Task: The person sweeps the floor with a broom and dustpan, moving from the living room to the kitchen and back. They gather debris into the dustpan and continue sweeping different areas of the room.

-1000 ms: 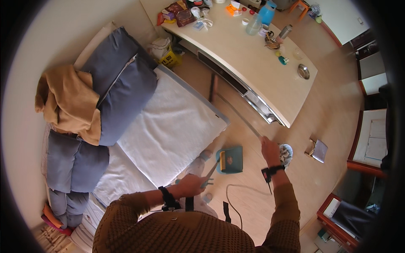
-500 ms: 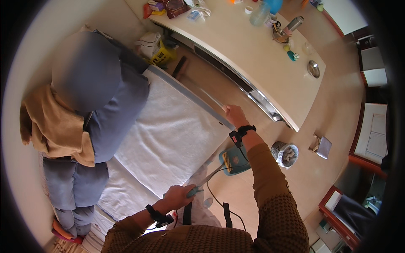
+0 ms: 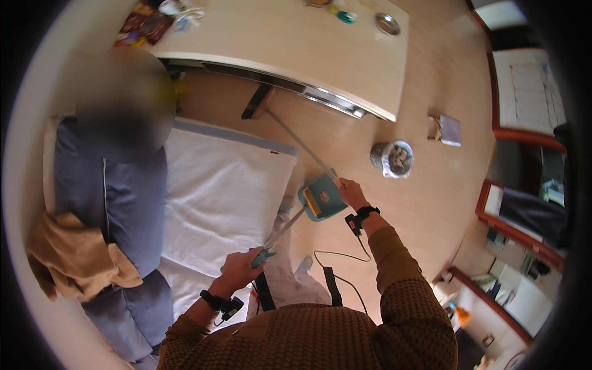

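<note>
Since half a second ago, the right hand (image 3: 351, 192) has swung out from over the bed to mid-frame, gripping the long broom handle (image 3: 302, 145) just beside the teal dustpan (image 3: 320, 198). Lower centre, the left hand (image 3: 242, 270) is closed round the dustpan's handle (image 3: 280, 233). White mattress (image 3: 216, 197) lies left; a small bin (image 3: 393, 158) stands upper right.
</note>
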Available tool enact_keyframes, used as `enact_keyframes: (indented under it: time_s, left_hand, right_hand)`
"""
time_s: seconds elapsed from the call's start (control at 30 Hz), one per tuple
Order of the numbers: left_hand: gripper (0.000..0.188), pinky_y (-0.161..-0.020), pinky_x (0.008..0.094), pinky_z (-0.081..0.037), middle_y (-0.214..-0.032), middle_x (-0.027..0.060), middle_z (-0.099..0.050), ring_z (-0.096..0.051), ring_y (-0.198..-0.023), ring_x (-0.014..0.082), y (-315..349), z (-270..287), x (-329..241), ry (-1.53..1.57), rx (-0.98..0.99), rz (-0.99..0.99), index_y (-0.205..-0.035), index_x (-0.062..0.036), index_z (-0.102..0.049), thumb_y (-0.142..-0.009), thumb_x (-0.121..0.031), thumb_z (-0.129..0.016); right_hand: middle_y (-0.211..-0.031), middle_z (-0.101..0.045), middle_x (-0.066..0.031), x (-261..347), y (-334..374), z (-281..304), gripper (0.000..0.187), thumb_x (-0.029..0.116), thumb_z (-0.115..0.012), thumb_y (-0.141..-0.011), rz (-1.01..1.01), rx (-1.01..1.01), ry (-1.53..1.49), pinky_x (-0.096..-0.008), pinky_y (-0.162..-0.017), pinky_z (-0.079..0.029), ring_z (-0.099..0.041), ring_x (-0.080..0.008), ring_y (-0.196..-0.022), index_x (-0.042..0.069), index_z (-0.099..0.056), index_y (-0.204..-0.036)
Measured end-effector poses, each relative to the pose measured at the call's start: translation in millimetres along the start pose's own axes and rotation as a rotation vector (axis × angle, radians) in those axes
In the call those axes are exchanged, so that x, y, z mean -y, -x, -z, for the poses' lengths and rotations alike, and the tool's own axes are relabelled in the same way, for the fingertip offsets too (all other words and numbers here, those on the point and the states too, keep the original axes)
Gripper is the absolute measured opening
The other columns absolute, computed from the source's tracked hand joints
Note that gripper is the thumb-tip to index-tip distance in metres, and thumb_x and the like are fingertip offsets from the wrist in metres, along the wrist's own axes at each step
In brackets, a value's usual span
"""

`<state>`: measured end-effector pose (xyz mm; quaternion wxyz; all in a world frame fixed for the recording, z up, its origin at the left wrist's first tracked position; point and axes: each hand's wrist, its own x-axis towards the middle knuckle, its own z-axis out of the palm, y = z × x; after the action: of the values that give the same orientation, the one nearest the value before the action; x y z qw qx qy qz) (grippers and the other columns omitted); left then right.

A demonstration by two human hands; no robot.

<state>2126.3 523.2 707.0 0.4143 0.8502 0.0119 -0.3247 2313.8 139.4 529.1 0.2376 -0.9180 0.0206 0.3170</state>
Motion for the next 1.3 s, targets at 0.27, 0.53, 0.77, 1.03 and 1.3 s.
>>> enact_keyframes:
  time_s: [0.27, 0.53, 0.77, 1.03, 1.3]
  left_hand:
    - [0.042, -0.063, 0.0455, -0.053, -0.08, 0.0169, -0.068, -0.066, -0.073, 0.0386, -12, -10, -42, -0.193, 0.109, -0.115, -0.121, -0.014, -0.065, -0.081, -0.024, -0.074]
    - [0.04, -0.065, 0.0482, -0.052, -0.08, 0.017, -0.069, -0.066, -0.073, 0.0395, -19, -44, -83, -0.383, 0.143, -0.32, -0.119, -0.0137, -0.064, -0.081, -0.025, -0.073]
    - [0.036, -0.069, 0.0476, -0.053, -0.083, 0.0191, -0.069, -0.066, -0.078, 0.0416, -11, -85, -106, -0.451, 0.124, -0.363, -0.113, -0.0126, -0.067, -0.079, -0.02, -0.074]
    - [0.034, -0.075, 0.0396, -0.054, -0.09, 0.0194, -0.071, -0.07, -0.082, 0.034, 5, -138, -135, -0.432, 0.135, -0.424, -0.111, -0.001, -0.068, -0.079, -0.013, -0.073]
    - [0.032, -0.078, 0.0407, -0.053, -0.091, 0.0197, -0.071, -0.07, -0.084, 0.0333, -5, -187, -155, -0.562, 0.107, -0.516, -0.106, 0.0013, -0.07, -0.079, -0.013, -0.074]
  right_hand:
    - [-0.094, -0.068, -0.0234, -101, 127, -12, 0.027, 0.03, -0.048, -0.098, -0.179, -0.141, -0.096, -0.0527, -0.08, -0.052, -0.063, -0.046, -0.093, 0.007, -0.064, -0.098]
    - [-0.095, -0.068, -0.0237, -196, 245, -54, 0.027, 0.03, -0.049, -0.097, -0.487, -0.21, -0.239, -0.0534, -0.081, -0.052, -0.064, -0.0472, -0.093, 0.008, -0.065, -0.096]
    - [-0.106, -0.069, -0.0218, -243, 363, -104, 0.032, 0.031, -0.045, -0.097, -0.695, -0.25, -0.394, -0.0547, -0.09, -0.052, -0.063, -0.0465, -0.104, 0.01, -0.068, -0.104]
    - [-0.113, -0.068, -0.0194, -284, 554, -184, 0.025, 0.015, -0.051, -0.091, -0.91, -0.213, -0.452, -0.0525, -0.091, -0.052, -0.064, -0.0425, -0.108, 0.012, -0.068, -0.109]
    - [-0.104, -0.071, -0.0193, -313, 725, -264, 0.023, 0.018, -0.055, -0.092, -1.293, -0.326, -0.428, -0.0491, -0.085, -0.056, -0.068, -0.0401, -0.101, 0.01, -0.071, -0.106]
